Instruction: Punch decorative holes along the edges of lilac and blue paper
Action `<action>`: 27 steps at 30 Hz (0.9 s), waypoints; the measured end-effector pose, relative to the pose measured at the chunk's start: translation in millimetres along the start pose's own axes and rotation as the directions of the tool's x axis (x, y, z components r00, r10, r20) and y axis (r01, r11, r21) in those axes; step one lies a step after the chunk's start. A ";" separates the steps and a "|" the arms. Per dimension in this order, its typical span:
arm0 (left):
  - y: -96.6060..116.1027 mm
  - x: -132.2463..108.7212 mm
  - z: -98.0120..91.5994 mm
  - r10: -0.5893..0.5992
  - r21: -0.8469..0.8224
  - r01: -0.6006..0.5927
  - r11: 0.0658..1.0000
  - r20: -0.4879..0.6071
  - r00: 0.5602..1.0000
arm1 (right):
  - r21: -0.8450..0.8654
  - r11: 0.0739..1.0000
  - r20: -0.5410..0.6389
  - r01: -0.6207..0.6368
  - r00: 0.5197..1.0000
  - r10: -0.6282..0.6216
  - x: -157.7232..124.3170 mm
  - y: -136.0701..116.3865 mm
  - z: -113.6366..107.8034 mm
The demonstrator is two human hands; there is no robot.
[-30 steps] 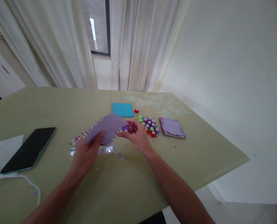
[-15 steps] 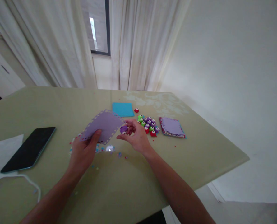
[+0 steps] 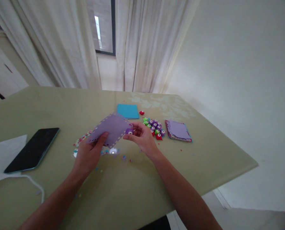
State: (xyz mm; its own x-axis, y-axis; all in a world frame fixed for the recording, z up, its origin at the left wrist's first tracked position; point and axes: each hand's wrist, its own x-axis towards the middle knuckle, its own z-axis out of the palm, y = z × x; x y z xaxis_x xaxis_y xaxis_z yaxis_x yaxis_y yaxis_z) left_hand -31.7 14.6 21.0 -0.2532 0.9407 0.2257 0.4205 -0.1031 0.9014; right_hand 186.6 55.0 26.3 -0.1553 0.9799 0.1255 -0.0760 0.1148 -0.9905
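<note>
From where I stand, the two hands are a little apart, each closed on something. The left hand (image 3: 87,156) pinches a thin, square purple card with a row of notches along its edges (image 3: 111,129), thumb on top, tilted above the worktop (image 3: 132,191). The right hand (image 3: 143,139) grips a small purple plastic piece with a round white eye (image 3: 129,131) at the card's right edge; whether it bites the card I can't tell. Tiny multicoloured paper scraps (image 3: 81,139) lie beyond the left hand. Just past the right hand sit clustered red, green and purple eyed pieces (image 3: 154,125), then a stack of edge-cut cards, purple on top (image 3: 178,130). Beyond both hands lies a flat bright-blue card stack (image 3: 128,111). Left of the left hand rests a black-screened tablet (image 3: 33,150).
</note>
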 end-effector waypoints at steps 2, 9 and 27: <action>-0.3 -0.2 0.1 0.004 0.006 -0.004 1.000 0.004 1.000 | 0.040 0.999 0.036 -0.022 0.999 0.021 -0.5 -1.9 1.1; 4.7 -1.5 0.4 0.008 0.030 -0.008 1.000 -0.019 1.000 | 0.179 0.980 0.016 -0.091 0.996 0.090 -0.8 -4.5 3.6; 3.6 -2.5 3.8 0.015 -0.018 -0.014 1.000 0.088 0.996 | 0.216 0.951 0.098 -0.221 0.974 0.204 -0.5 -4.8 0.1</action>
State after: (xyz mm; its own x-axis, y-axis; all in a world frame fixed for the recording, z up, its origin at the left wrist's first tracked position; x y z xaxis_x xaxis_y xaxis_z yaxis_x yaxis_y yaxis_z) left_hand -26.2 13.1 22.2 -0.1690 0.9639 0.2060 0.4083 -0.1218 0.9047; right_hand 187.0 54.0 31.0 -0.2637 0.9618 -0.0740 -0.2505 -0.1424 -0.9576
